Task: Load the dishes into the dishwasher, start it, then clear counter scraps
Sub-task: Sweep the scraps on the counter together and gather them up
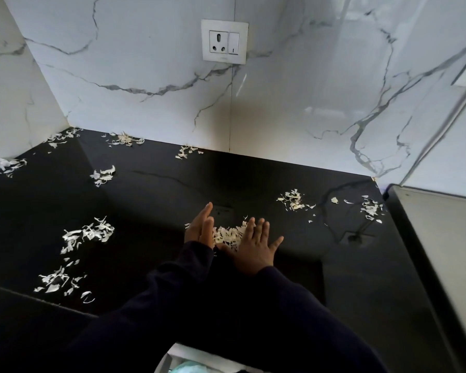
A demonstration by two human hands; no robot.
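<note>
Counter (pixel 151 189): glossy black stone.
Scraps (pixel 228 235): pale, thin, curled shreds, heaped mid-frame between both hands.
Left hand (pixel 199 228): fingers straight, edge-on beside heap.
Right hand (pixel 254 244): flat, fingers spread, touching heap.

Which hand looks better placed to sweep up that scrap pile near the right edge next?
Right hand, probably: it lies flat on the black counter, nearer the pale scrap pile than the left hand.

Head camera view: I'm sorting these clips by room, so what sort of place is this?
Most likely a home kitchen corner: a glossy black counter strewn with pale vegetable scraps, marble-look wall tiles, and a wall socket with switch above the worktop.
</note>
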